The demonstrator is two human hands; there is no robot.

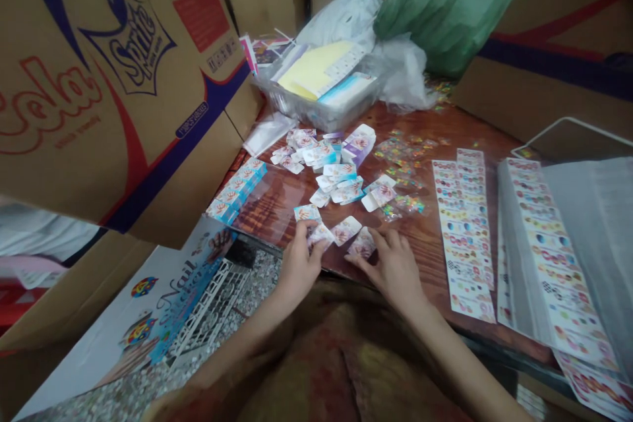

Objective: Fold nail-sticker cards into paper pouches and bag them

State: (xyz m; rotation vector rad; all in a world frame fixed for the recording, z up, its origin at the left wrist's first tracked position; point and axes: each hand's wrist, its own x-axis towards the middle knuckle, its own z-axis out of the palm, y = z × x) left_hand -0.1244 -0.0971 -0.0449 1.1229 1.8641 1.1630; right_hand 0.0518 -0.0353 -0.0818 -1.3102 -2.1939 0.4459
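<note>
The person's left forearm reaches inward from the lower left, with the left hand (299,265) curled, thumb and fingers closed about a small white printed cardboard carton (321,236). The right forearm slants in from the lower right; the right hand (396,269) bends palm-down, thumb and fingers gripping a small purple-tinted cardboard carton (363,244) near the front edge of the glossy reddish-brown wooden table (465,125). A white flap-ended carton (346,231) lies between both hands, and a loose heap of white, blue and purple cartons (324,155) lies beyond.
</note>
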